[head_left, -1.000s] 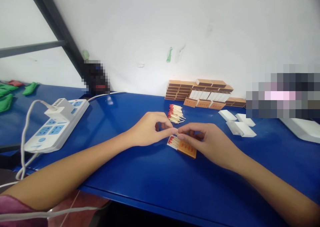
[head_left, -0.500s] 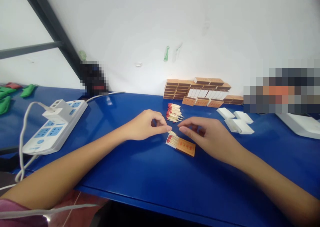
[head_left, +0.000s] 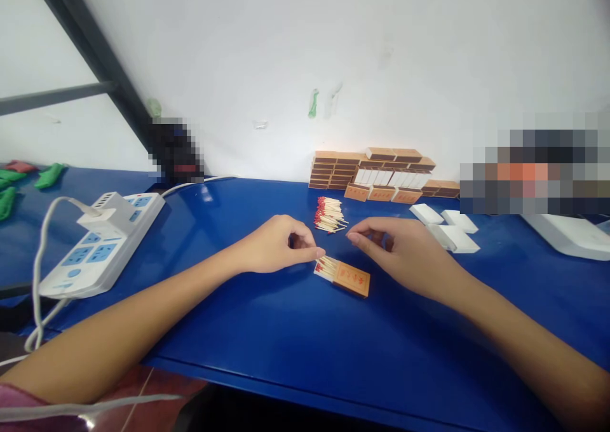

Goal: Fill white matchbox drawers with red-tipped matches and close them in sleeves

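Note:
A matchbox (head_left: 353, 279) lies on the blue table with its white inner tray slid partly out to the left. Red-tipped matches (head_left: 326, 267) rest in that tray. My left hand (head_left: 281, 244) pinches at the tray's upper edge, thumb and forefinger closed on matches at the tray; its other fingers are curled. To the right of the box, my right hand (head_left: 398, 248) hovers with thumb and forefinger tips together and nothing visible between them. Beyond both hands sits a loose pile of matches (head_left: 330, 215).
Stacked matchboxes (head_left: 336, 171) stand against the wall, with white inner trays (head_left: 391, 178) among them. Several white trays (head_left: 457, 238) lie at the right. A power strip (head_left: 102, 251) with a white cable is at the left. The blue table's front edge (head_left: 248, 387) runs below.
My left hand has lowered to the tray, and the matches at its fingertips now lie against those inside. My right hand has drawn slightly away to the right, its fingertips closer together.

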The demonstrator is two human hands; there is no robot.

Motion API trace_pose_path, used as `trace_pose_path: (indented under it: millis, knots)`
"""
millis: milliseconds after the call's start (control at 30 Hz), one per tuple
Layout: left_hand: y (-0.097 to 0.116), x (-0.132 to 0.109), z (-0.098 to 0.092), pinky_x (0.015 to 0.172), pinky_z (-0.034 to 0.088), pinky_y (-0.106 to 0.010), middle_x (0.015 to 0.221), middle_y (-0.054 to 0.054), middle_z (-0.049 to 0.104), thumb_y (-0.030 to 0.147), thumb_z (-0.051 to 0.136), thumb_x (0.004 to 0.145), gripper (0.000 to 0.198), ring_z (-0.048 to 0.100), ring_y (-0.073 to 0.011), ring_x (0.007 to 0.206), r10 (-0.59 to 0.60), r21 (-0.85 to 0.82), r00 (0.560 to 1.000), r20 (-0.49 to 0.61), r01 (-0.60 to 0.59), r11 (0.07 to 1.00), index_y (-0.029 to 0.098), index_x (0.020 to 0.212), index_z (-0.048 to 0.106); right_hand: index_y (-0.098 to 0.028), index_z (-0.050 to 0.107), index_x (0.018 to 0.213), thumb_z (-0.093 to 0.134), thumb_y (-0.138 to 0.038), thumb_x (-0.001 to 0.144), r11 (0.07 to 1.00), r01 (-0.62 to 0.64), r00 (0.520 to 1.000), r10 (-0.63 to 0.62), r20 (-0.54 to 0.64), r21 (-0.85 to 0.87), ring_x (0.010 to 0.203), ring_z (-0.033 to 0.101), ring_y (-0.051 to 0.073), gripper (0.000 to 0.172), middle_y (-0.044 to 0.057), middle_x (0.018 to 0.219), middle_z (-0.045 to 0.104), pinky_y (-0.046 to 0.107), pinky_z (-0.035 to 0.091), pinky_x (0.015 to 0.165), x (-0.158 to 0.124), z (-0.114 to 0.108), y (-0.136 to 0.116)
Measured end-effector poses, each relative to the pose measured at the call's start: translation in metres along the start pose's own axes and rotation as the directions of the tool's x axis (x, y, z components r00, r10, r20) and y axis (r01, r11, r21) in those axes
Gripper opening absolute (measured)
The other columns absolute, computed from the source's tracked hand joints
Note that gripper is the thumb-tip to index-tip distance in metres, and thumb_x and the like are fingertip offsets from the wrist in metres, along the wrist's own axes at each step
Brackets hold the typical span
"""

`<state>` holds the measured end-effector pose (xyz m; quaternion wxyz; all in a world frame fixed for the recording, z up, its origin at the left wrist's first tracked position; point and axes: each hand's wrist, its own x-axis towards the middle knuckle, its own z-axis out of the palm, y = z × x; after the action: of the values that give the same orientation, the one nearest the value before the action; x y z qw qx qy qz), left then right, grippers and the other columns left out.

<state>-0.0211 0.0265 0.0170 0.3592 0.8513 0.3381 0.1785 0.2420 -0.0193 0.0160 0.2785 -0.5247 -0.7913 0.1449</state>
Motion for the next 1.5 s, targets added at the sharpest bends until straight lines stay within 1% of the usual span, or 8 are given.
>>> trace_pose_path:
  millis: [167, 367, 567, 767, 933, 1133, 1333, 1500]
  knots:
    - [0.004, -0.001, 0.004, 0.058, 0.043, -0.023, 0.073, -0.001, 0.072, 0.051, 0.07, 0.094, 0.035, 0.056, -0.0094, 0.062, -0.051, -0.05, 0.998, 0.032, 0.053, 0.997, 0.018, 0.086, 0.079, -0.026, 0.077, 0.091, 0.059, -0.041, 0.1, 1.0, -0.022, 1.0, 0.022, 0.021, 0.002, 0.063, 0.061, 0.015, 0.025, 0.0, 0.085, 0.078, 0.031, 0.047, 0.062, 0.0, -0.002, 0.0]
    - [0.006, -0.003, -0.005, 0.055, 0.04, -0.023, 0.067, 0.0, 0.067, 0.057, 0.071, 0.091, 0.04, 0.054, -0.0101, 0.058, -0.043, 0.049, 0.999, 0.006, 0.042, 0.998, 0.018, 0.09, 0.081, -0.026, 0.078, 0.092, 0.058, -0.041, 0.1, 0.999, -0.021, 0.999, 0.022, 0.045, -0.028, 0.063, 0.061, 0.016, 0.026, 0.001, 0.086, 0.078, 0.033, 0.047, 0.062, 0.0, -0.004, 0.0]
    - [0.009, -0.007, -0.018, 0.05, 0.033, -0.024, 0.063, 0.002, 0.058, 0.061, 0.082, 0.078, 0.043, 0.05, -0.0102, 0.055, -0.06, 0.139, 0.988, 0.139, 0.041, 0.989, 0.018, 0.085, 0.079, -0.025, 0.077, 0.089, 0.058, -0.038, 0.099, 0.997, -0.015, 0.999, 0.018, 0.039, -0.081, 0.064, 0.061, 0.017, 0.025, 0.001, 0.082, 0.077, 0.033, 0.045, 0.062, 0.0, -0.006, 0.001]
    - [0.009, -0.006, -0.017, 0.055, 0.04, -0.022, 0.07, 0.001, 0.064, 0.038, 0.081, 0.082, 0.019, 0.055, -0.0099, 0.061, -0.021, 0.161, 0.984, 0.176, -0.007, 0.987, 0.019, 0.084, 0.08, -0.025, 0.077, 0.09, 0.058, -0.038, 0.1, 0.997, -0.028, 0.998, 0.032, 0.053, -0.073, 0.064, 0.06, 0.016, 0.025, 0.001, 0.083, 0.077, 0.032, 0.045, 0.062, 0.001, -0.006, 0.002]
    - [0.008, -0.005, -0.017, 0.06, 0.046, -0.021, 0.077, -0.001, 0.07, 0.025, 0.077, 0.083, 0.008, 0.06, -0.0102, 0.066, 0.03, 0.133, 0.986, 0.166, -0.052, 0.99, 0.017, 0.081, 0.078, -0.025, 0.077, 0.088, 0.058, -0.037, 0.099, 0.996, -0.008, 0.999, 0.012, 0.048, -0.087, 0.062, 0.06, 0.017, 0.025, 0.001, 0.079, 0.076, 0.032, 0.044, 0.061, 0.002, -0.007, 0.0]
    - [0.009, -0.007, -0.019, 0.061, 0.049, -0.021, 0.077, 0.0, 0.076, 0.021, 0.073, 0.084, 0.006, 0.064, -0.0098, 0.064, 0.043, 0.12, 0.989, 0.138, -0.059, 0.991, 0.018, 0.084, 0.078, -0.025, 0.076, 0.088, 0.057, -0.037, 0.098, 0.997, -0.003, 0.999, 0.007, 0.047, -0.081, 0.061, 0.06, 0.017, 0.024, 0.002, 0.079, 0.076, 0.032, 0.044, 0.06, 0.001, -0.009, -0.003]
    - [0.013, -0.005, -0.019, 0.063, 0.05, -0.021, 0.08, -0.001, 0.078, 0.018, 0.073, 0.085, 0.009, 0.064, -0.0094, 0.065, 0.105, 0.113, 0.987, 0.123, -0.119, 0.986, 0.018, 0.089, 0.081, -0.025, 0.075, 0.085, 0.057, -0.036, 0.098, 0.997, -0.004, 0.998, 0.008, 0.057, -0.074, 0.06, 0.06, 0.017, 0.025, 0.001, 0.075, 0.075, 0.032, 0.043, 0.059, 0.0, -0.009, -0.002]
    - [0.017, -0.004, -0.016, 0.065, 0.049, -0.021, 0.086, -0.002, 0.079, 0.022, 0.075, 0.09, 0.009, 0.063, -0.0092, 0.067, 0.143, 0.089, 0.983, 0.111, -0.153, 0.984, 0.019, 0.093, 0.083, -0.025, 0.075, 0.086, 0.057, -0.037, 0.099, 0.998, -0.019, 0.997, 0.023, 0.07, -0.06, 0.062, 0.06, 0.016, 0.025, 0.001, 0.076, 0.074, 0.031, 0.043, 0.06, 0.0, -0.008, -0.001]
